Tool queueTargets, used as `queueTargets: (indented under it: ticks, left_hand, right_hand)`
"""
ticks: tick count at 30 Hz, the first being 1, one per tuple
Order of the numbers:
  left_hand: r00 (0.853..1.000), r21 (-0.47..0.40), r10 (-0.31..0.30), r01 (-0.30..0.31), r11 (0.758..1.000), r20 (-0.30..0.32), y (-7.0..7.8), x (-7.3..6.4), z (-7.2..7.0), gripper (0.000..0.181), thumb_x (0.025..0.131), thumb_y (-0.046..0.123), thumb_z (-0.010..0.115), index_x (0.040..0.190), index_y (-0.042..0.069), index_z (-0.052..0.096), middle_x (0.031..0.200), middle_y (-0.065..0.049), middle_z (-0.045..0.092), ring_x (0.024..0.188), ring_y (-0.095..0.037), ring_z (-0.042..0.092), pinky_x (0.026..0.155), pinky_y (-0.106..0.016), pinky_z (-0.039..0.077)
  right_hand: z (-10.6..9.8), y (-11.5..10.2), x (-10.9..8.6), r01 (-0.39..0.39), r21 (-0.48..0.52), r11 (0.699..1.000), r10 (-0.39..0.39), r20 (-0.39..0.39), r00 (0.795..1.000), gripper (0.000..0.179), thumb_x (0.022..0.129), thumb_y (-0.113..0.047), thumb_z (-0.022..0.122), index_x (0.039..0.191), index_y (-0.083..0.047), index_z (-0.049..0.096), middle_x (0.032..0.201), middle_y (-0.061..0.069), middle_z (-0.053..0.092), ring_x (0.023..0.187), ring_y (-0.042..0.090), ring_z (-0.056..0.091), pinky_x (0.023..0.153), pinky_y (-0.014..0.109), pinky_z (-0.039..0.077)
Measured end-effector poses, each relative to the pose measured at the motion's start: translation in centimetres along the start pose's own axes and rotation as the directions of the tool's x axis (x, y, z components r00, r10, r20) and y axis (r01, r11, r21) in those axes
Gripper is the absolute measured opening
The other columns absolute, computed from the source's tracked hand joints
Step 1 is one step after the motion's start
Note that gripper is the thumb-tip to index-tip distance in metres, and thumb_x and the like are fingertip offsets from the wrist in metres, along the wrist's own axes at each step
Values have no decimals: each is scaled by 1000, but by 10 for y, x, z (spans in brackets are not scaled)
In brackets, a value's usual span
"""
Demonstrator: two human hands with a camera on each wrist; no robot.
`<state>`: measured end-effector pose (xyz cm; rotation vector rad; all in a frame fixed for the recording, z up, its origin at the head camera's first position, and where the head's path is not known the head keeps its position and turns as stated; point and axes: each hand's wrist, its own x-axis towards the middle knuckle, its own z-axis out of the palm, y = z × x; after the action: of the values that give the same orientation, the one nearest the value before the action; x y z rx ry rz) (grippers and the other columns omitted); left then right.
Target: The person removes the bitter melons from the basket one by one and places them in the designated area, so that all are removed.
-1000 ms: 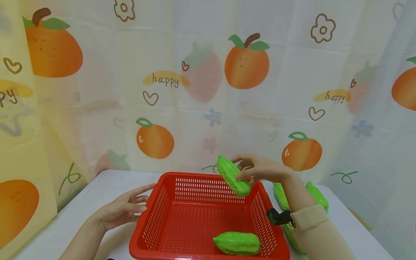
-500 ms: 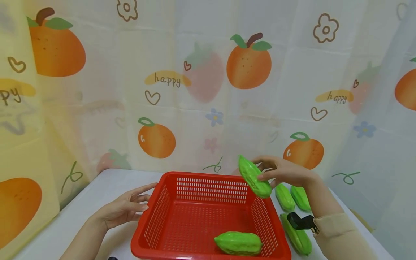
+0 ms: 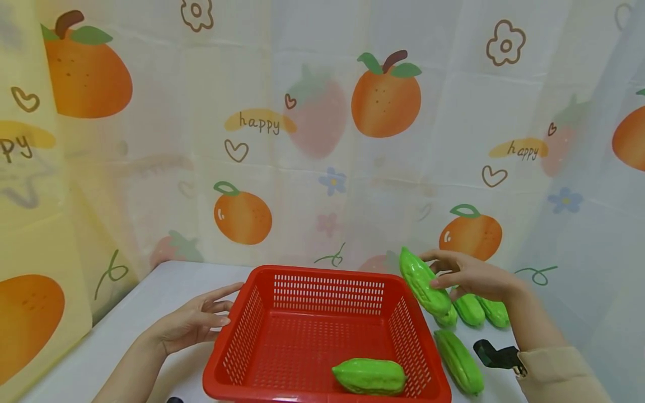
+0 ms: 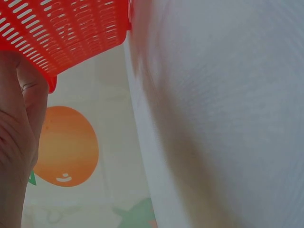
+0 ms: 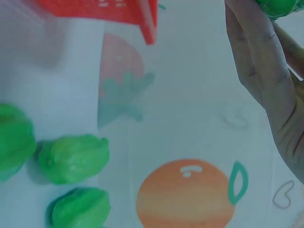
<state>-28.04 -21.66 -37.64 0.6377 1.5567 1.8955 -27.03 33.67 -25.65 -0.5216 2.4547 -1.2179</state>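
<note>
My right hand [image 3: 471, 274] holds a bright green, ridged bitter melon [image 3: 423, 282] between thumb and fingers, its pointed tip up and to the left. They are raised at the far right corner of a red plastic basket [image 3: 322, 271]. Inside the basket, another bitter melon [image 3: 369, 376] lies sideways near the front right. My left hand [image 3: 194, 319] is at the basket's left side, fingers extended along the rim. In the left wrist view, those fingers [image 4: 33, 90] reach up to the slotted red wall [image 4: 71, 33]. Only the end of the held melon [image 5: 280, 5] appears in the right wrist view.
Several more bitter melons [image 3: 458, 362] lie on the white table [image 3: 201, 275] to the right of the basket, one partly hidden behind the held one. A fruit-print curtain [image 3: 312, 212] hangs behind the table. A small black object [image 3: 174, 400] shows at the bottom edge.
My right hand has carried the bitter melon rightward, from over the basket's back to its right rim, and slightly down. The left hand and the melon in the basket have stayed put.
</note>
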Motion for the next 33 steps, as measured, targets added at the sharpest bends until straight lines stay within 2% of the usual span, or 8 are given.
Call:
queueTargets:
  ticks: [7,13,18,22,27,30,33]
  left_hand:
    - [1000,7,-3,3,1000,-5,0,0,-1,70,97,2,51,158,20,21,112,5,63,98,-8,67,91,-32,59]
    - [1000,14,-1,1,1000,-5,0,1,0,70,97,3,51,158,20,20,112,5,63,97,-8,68,90,-32,59]
    - [1000,19,-8,8,1000,-14,1,1,0,71,97,4,52,158,18,19,111,5,63,97,-8,67,90,-33,59]
    - [1000,22,-12,12,1000,-19,1,1,0,71,97,4,52,158,18,19,110,5,63,96,-8,67,90,-32,59]
    - [1000,18,-11,11,1000,-14,2,1,1,70,97,4,51,158,19,19,111,5,63,97,-8,67,90,-33,59]
    - [1000,17,-10,10,1000,-12,2,1,1,70,97,4,51,158,19,20,112,5,63,98,-8,67,90,-33,59]
    - [1000,17,-10,10,1000,-13,2,1,1,70,97,4,51,158,20,21,111,5,63,97,-8,67,91,-33,59]
  right_hand:
    - [-8,16,-15,-55,5,999,55,-25,998,66,95,-24,60,151,-7,30,152,26,30,118,22,52,76,40,58]
    - [-17,36,-28,-83,39,996,84,-15,996,71,97,-22,58,154,-3,21,158,29,18,116,8,52,80,40,58]
    - [-24,54,-38,-100,81,992,101,-7,995,71,99,-21,55,155,-1,16,157,34,18,114,3,57,85,42,56]
    - [-27,68,-44,-117,109,987,118,1,993,70,99,-21,53,154,0,16,154,39,19,116,11,60,86,42,56]
    - [-31,85,-51,-147,144,979,146,17,989,68,99,-21,52,153,2,17,149,37,30,109,19,65,85,45,58]
    - [-32,95,-56,-149,170,974,147,27,989,69,100,-20,50,153,4,14,149,41,22,107,18,66,84,47,59]
    - [-32,105,-62,-149,186,971,144,40,989,70,100,-19,49,153,6,10,151,46,7,109,14,65,84,46,59]
